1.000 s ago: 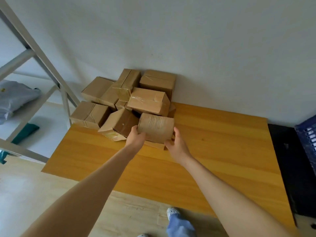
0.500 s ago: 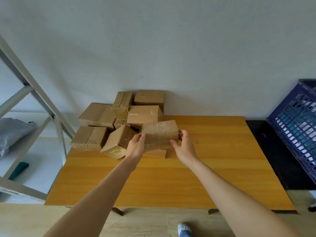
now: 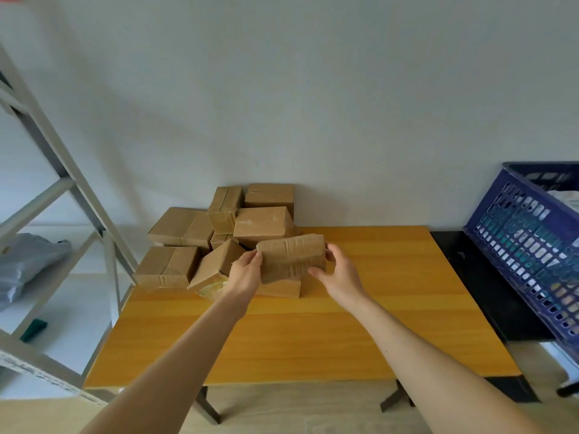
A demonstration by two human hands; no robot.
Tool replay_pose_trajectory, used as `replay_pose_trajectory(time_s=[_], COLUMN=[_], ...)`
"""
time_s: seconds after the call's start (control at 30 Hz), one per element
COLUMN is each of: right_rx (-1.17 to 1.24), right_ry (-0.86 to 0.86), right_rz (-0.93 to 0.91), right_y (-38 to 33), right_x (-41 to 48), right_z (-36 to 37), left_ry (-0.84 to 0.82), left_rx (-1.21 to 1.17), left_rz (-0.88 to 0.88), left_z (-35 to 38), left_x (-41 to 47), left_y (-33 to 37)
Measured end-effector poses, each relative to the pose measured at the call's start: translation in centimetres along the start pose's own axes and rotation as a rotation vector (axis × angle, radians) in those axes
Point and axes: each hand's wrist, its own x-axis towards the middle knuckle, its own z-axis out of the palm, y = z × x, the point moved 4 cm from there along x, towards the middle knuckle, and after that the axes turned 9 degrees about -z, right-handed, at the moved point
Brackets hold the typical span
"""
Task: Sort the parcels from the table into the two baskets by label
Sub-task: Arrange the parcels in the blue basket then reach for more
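Parcel (image 3: 291,258), one: gripped at its ends by left hand (image 3: 246,272) and right hand (image 3: 340,274). Pile (image 3: 175,227), far left of table (image 3: 313,333): about eight unsorted. Blue basket (image 3: 526,245), right: contents unclear

A plain pale wall (image 3: 313,89) is filling the far side of the room, and soft, even light is falling across it. An orange-toned wooden table (image 3: 313,339) is standing against that wall on dark metal legs (image 3: 209,405). A light wood-look floor (image 3: 282,411) is showing at the near edge. At the left a grey shelving rack (image 3: 80,198) is rising, with a grey bundle (image 3: 28,261) lying on one white shelf. At the right a black low surface (image 3: 488,292) is sitting just beside the table.
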Motion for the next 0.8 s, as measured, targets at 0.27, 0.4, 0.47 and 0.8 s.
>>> replay_pose_trajectory(time_s=[0.27,0.4,0.47,0.8], right_rx=[0.106,0.145,0.132,0.095], right_ry=[0.104,0.083,0.056,0.170], right_rz=[0.027,0.024,0.013,0.001], right_y=[-0.7,-1.2,-1.4,-0.3], right_x=[0.0,0.1,-0.2,-1.3], right_z=[-0.8,-0.9,-0.8,-2.0], left_ry=[-0.093,-0.127,-0.138,-0.251], left_rx=[-0.048,-0.099,-0.088,0.112], left_rz=[-0.011,-0.033,-0.041,0.111], left_z=[-0.2,0.0,0.1,0.4], left_x=[-0.9,-1.2,-1.2,-2.1], left_y=[0.5,0.8,0.7,1.0])
